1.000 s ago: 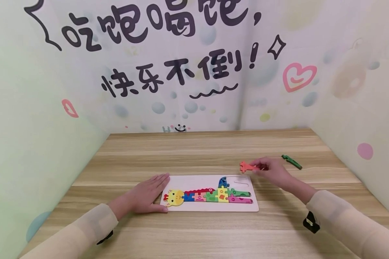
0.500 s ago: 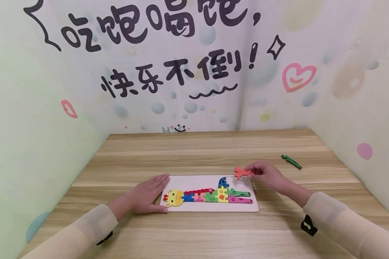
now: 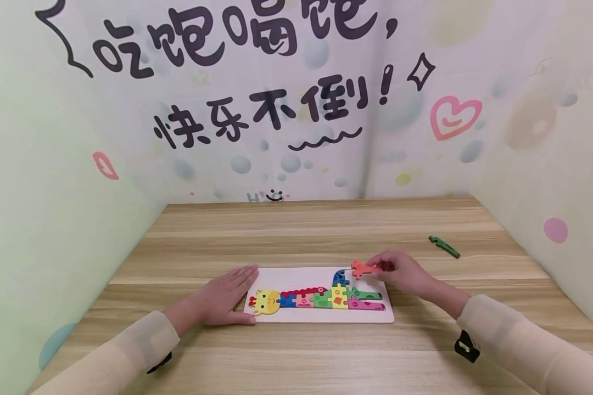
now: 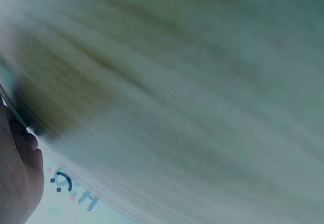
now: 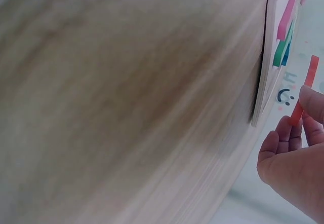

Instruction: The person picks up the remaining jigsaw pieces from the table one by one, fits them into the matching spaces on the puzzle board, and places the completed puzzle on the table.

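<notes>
A white puzzle board (image 3: 321,316) lies on the table, with a giraffe in colourful pieces set into it: a yellow head (image 3: 266,303) at the left, a pink leg (image 3: 368,305) and a green leg (image 3: 368,295) at the right. My left hand (image 3: 227,296) rests flat with straight fingers at the board's left end. Between thumb and fingers my right hand (image 3: 401,270) pinches an orange puzzle piece (image 3: 361,269) over the board's far right corner, beside the blue piece (image 3: 340,278). In the right wrist view the orange piece (image 5: 312,72) stands above the board (image 5: 260,89), seen edge-on.
A loose green puzzle piece (image 3: 445,247) lies on the wooden table (image 3: 296,362) behind and to the right of my right hand. Printed fabric walls (image 3: 296,164) close off the back and both sides. Each sleeve has a black device (image 3: 467,346) at the wrist.
My right hand has moved left and toward me, bringing the orange puzzle piece from behind the board to over its far right corner. The left hand has stayed put.
</notes>
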A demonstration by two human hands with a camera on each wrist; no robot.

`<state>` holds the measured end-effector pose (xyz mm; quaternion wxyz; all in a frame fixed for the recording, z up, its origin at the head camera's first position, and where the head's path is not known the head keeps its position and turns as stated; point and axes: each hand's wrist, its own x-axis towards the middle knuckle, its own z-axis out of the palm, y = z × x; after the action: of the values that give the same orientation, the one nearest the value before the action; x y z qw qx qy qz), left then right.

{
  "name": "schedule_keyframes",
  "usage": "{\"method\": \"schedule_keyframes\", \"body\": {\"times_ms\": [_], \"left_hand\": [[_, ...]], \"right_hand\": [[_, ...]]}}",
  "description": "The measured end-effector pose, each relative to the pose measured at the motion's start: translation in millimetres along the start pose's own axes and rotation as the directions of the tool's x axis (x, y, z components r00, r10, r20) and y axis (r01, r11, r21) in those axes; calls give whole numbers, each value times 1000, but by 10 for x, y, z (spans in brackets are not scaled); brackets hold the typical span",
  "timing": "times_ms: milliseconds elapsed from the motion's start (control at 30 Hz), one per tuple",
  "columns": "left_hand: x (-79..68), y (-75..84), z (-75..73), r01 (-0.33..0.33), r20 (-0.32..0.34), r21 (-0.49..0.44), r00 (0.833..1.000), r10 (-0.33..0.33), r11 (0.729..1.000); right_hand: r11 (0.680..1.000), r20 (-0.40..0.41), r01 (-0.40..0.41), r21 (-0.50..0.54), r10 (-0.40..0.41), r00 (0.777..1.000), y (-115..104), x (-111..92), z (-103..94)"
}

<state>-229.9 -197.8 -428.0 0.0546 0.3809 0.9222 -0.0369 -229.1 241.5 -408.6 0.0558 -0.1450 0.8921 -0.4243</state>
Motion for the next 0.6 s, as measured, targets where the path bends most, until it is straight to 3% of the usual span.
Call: {"method": "schedule_keyframes", "body": {"times_ms": [600], "left_hand": [[-5, 0, 4, 4, 0, -5, 1000, -4, 1000]], "right_hand": [[999, 46, -42, -34, 43, 998, -40, 45, 117]]}}
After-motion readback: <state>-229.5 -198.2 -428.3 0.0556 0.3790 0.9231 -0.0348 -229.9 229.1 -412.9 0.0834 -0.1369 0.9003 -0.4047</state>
